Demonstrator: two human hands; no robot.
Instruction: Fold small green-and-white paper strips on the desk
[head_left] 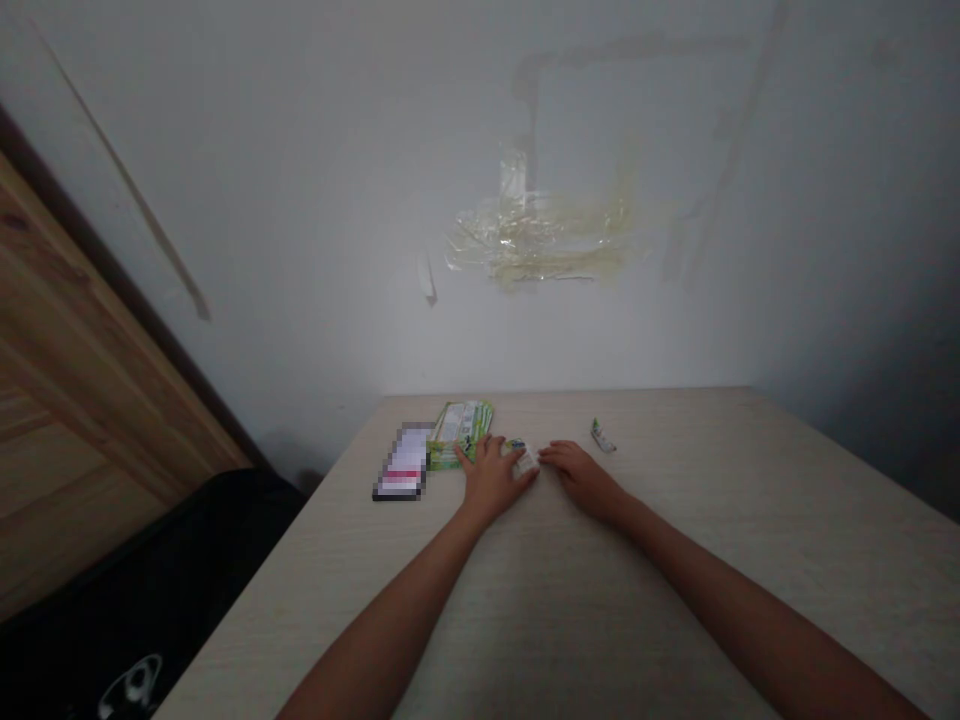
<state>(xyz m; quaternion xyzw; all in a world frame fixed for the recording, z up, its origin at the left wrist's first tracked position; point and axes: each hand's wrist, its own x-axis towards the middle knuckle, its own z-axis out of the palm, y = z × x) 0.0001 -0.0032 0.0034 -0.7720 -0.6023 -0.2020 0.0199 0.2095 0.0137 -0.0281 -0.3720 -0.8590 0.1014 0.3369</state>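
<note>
My left hand [495, 478] lies low over the table with its fingers spread, its fingertips reaching the edge of some flat green packets [466, 418]. Between my two hands is a small white and green packet [527, 458], partly covered by my left fingers. My right hand [583, 478] rests on the table with fingers stretched out, their tips at the right edge of that small packet. Whether either hand grips the packet's edge is too small to make out. A narrow crumpled wrapper [602, 436] lies beyond my right hand.
A phone [403, 462] with a blurred screen lies left of the green packets on the pale wooden table [585, 620]. The table's back edge meets a wall [337, 250] with peeling tape [547, 235]. A black bag-like thing [172, 560] and wooden panel [75, 380] stand at left.
</note>
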